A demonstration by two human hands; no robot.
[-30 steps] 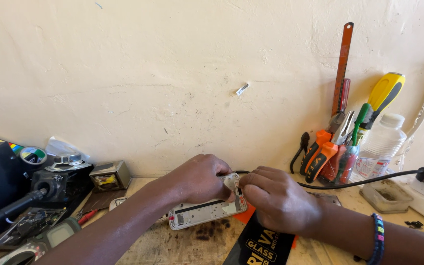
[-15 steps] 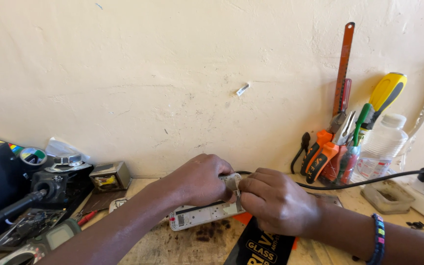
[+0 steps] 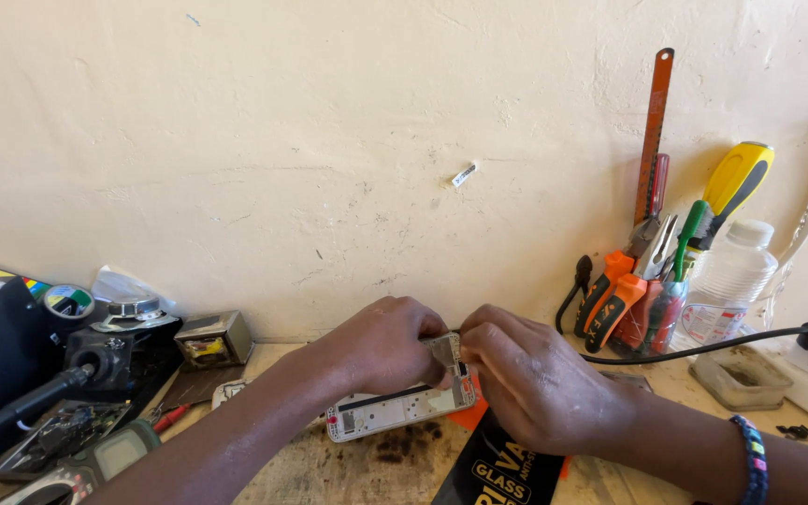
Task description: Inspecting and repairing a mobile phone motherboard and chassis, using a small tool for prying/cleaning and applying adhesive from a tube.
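Beside a jar (image 3: 652, 318) of pliers, left hand (image 3: 381, 346) and right hand (image 3: 540, 388) grip the phone frame (image 3: 399, 407).

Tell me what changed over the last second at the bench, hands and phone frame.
Very little. The left hand and right hand stay pressed together over the end of the white phone frame, both pinching the small part there; the fingers shifted only slightly. The frame stays flat on the bench. The black cable, tool cup and plastic bottle have not moved.
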